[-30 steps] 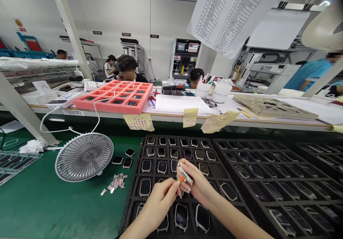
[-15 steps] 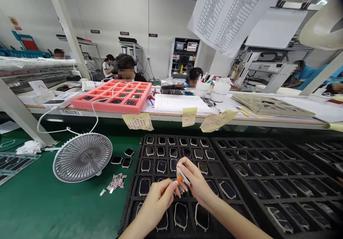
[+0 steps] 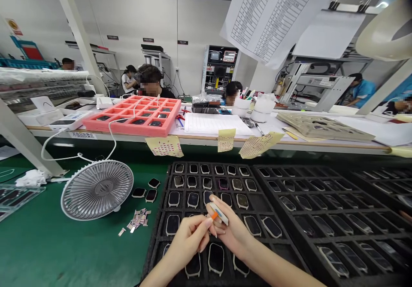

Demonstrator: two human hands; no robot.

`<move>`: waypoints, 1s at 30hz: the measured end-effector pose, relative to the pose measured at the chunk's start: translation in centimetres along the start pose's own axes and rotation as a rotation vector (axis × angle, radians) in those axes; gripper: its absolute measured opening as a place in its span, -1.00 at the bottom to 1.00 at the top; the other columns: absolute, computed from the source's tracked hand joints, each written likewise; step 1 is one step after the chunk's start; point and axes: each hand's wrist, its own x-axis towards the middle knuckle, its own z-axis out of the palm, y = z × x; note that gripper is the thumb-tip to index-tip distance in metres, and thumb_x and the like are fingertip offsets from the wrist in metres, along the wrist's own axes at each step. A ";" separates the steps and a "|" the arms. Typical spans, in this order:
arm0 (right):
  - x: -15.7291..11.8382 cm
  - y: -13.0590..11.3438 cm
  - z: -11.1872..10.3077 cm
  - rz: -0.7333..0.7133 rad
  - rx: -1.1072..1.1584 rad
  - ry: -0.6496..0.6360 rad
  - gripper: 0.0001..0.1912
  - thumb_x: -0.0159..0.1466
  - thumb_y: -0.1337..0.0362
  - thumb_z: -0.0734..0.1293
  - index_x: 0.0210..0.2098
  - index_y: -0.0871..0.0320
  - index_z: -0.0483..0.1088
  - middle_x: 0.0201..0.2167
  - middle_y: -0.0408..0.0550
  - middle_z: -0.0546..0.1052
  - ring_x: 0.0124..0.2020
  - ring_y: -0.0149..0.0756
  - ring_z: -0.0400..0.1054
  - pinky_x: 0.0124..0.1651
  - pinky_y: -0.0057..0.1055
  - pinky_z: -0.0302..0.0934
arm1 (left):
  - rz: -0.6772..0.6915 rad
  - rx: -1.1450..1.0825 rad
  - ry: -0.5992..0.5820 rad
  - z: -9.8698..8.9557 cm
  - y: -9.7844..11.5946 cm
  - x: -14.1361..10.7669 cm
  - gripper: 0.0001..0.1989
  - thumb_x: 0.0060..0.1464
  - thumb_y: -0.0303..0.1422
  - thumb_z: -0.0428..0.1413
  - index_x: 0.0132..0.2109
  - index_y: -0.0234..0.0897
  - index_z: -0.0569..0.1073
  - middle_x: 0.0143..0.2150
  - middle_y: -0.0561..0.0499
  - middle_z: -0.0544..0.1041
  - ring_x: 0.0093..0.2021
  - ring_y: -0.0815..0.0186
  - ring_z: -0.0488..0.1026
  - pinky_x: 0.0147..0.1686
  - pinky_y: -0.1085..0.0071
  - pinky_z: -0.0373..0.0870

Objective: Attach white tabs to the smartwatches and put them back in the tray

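Observation:
My right hand [image 3: 234, 231] is closed around a light-coloured watch body [image 3: 222, 217], held tilted above the black foam tray [image 3: 257, 203]. Pinched between the thumb and finger of my left hand [image 3: 192, 234] is a small orange piece [image 3: 215, 215], its far end against the watch body's side. Whether it is a tool or a strip cannot be made out. Below both hands, rows of watches with dark screens [image 3: 216, 257] lie in the tray's compartments; my hands and forearms hide some of them.
Left of the tray lie a few loose watches [image 3: 151, 195], a pile of small pinkish strips [image 3: 138, 219] and a grey fan [image 3: 102, 188]. A second black tray [image 3: 318, 212] adjoins on the right. Overhead, a shelf holds a pink foam tray [image 3: 167, 126] and papers; several people sit beyond.
My right hand has turned the watch body slightly, showing more of its pale side and a blue patch. The orange piece stays against it, and the whole view has shifted a little.

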 end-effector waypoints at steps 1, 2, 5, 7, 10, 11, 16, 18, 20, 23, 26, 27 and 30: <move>0.0 0.2 0.0 -0.003 0.006 0.006 -0.65 0.05 0.14 0.49 -0.48 0.14 0.23 -0.71 -0.35 0.25 -0.75 -0.64 -0.19 -0.70 -0.61 -0.29 | -0.010 -0.018 0.005 -0.1 -0.1 0.0 -0.45 0.08 0.13 -0.04 -0.44 -0.31 0.37 -0.76 0.22 0.14 -0.75 0.53 -0.04 -0.70 0.54 -0.12; 0.0 0.4 -0.1 -0.008 0.008 0.013 -0.66 0.06 0.14 0.48 -0.46 0.13 0.25 -0.71 -0.35 0.26 -0.76 -0.64 -0.20 -0.69 -0.61 -0.27 | -0.013 -0.035 0.018 -0.2 -0.1 0.0 -0.45 0.08 0.14 -0.05 -0.45 -0.31 0.35 -0.76 0.23 0.13 -0.75 0.53 -0.05 -0.71 0.54 -0.12; -0.1 1.2 -0.2 -0.010 -0.030 0.037 -0.72 0.09 0.13 0.44 -0.34 0.10 0.30 -0.70 -0.34 0.27 -0.75 -0.60 -0.15 -0.66 -0.59 -0.17 | 0.015 -0.071 0.051 -0.3 0.2 0.2 -0.47 0.06 0.14 -0.01 -0.48 -0.29 0.30 -0.76 0.25 0.10 -0.74 0.53 -0.06 -0.67 0.55 -0.01; -0.2 1.6 -0.3 -0.014 -0.086 0.063 -0.72 0.11 0.12 0.41 -0.27 0.07 0.31 -0.68 -0.34 0.26 -0.72 -0.57 -0.07 -0.64 -0.57 -0.12 | 0.029 -0.081 0.049 -0.4 0.5 0.3 -0.47 0.01 0.14 0.04 -0.50 -0.28 0.28 -0.72 0.24 0.12 -0.70 0.52 0.00 -0.61 0.53 0.11; -0.5 2.0 -0.6 -0.073 -0.224 0.088 -0.69 0.15 0.04 0.38 -0.21 0.05 0.31 -0.63 -0.30 0.27 -0.67 -0.50 0.05 -0.60 -0.54 -0.05 | 0.032 -0.021 0.075 -0.4 0.6 0.5 -0.48 0.02 0.13 0.04 -0.50 -0.27 0.26 -0.63 0.18 0.20 -0.63 0.48 0.09 -0.58 0.51 0.13; -0.6 2.1 -0.7 -0.106 -0.286 0.084 -0.67 0.16 0.01 0.37 -0.20 0.03 0.31 -0.60 -0.29 0.28 -0.65 -0.49 0.07 -0.58 -0.52 -0.02 | 0.031 0.013 0.089 -0.3 0.5 0.4 -0.49 0.06 0.11 0.02 -0.49 -0.27 0.25 -0.61 0.17 0.21 -0.61 0.48 0.09 -0.58 0.52 0.10; -1.0 2.6 -1.4 -0.237 -0.618 0.046 -0.69 0.24 -0.07 0.26 -0.14 -0.06 0.31 -0.35 -0.17 0.34 -0.47 -0.38 0.21 -0.46 -0.44 0.16 | 0.015 0.141 0.129 -0.6 0.1 -0.1 -0.58 0.20 0.01 -0.11 -0.42 -0.23 0.16 -0.57 0.20 0.14 -0.59 0.47 0.02 -0.59 0.53 0.00; -1.0 2.2 -1.9 -0.305 -0.706 0.097 -0.73 0.27 -0.07 0.22 -0.16 -0.09 0.30 -0.31 -0.16 0.32 -0.46 -0.36 0.22 -0.47 -0.42 0.18 | 0.027 0.190 0.158 -1.5 0.2 -0.5 -0.60 0.22 0.00 -0.14 -0.40 -0.22 0.18 -0.56 0.20 0.14 -0.59 0.45 0.03 -0.58 0.53 0.01; -0.8 0.9 -2.9 -0.401 -0.774 0.193 -0.75 0.29 -0.06 0.19 -0.18 -0.10 0.28 -0.32 -0.17 0.29 -0.50 -0.37 0.20 -0.49 -0.41 0.18 | 0.039 0.258 0.229 -3.6 0.4 -1.3 -0.61 0.22 -0.02 -0.15 -0.40 -0.22 0.20 -0.55 0.18 0.16 -0.58 0.43 0.07 -0.56 0.53 0.05; -0.5 -2.9 -6.3 -0.542 -0.969 0.362 -0.72 0.28 -0.04 0.20 -0.14 -0.03 0.26 -0.27 -0.10 0.33 -0.44 -0.29 0.23 -0.43 -0.35 0.23 | 0.008 0.519 0.420 -7.9 0.0 -2.8 -0.66 0.18 -0.09 -0.10 -0.45 -0.20 0.17 -0.56 0.15 0.22 -0.54 0.37 0.18 -0.50 0.50 0.10; -0.7 -7.0 -11.2 -0.563 -1.139 0.487 -0.66 0.23 -0.06 0.24 -0.17 0.04 0.31 -0.23 -0.03 0.39 -0.33 -0.20 0.26 -0.29 -0.28 0.25 | -0.155 0.781 0.551 -11.7 -1.7 -4.2 -0.71 0.10 -0.12 -0.05 -0.48 -0.16 0.18 -0.63 0.14 0.27 -0.59 0.29 0.26 -0.52 0.48 0.10; -0.9 -8.0 -12.9 -0.551 -1.213 0.540 -0.65 0.23 -0.06 0.21 -0.17 0.05 0.31 -0.23 -0.03 0.40 -0.32 -0.18 0.28 -0.26 -0.25 0.25 | -0.204 0.819 0.553 -12.6 -2.5 -4.6 -0.75 0.10 -0.14 -0.06 -0.46 -0.16 0.21 -0.63 0.13 0.30 -0.58 0.25 0.31 -0.51 0.48 0.10; -1.4 -9.5 -16.8 -0.494 -1.391 0.598 -0.65 0.23 -0.06 0.18 -0.20 0.06 0.32 -0.31 -0.05 0.46 -0.37 -0.19 0.32 -0.24 -0.24 0.24 | -0.285 0.868 0.582 -13.9 -4.1 -5.2 -0.79 0.12 -0.16 -0.09 -0.38 -0.15 0.25 -0.56 0.11 0.42 -0.51 0.18 0.44 -0.50 0.50 0.13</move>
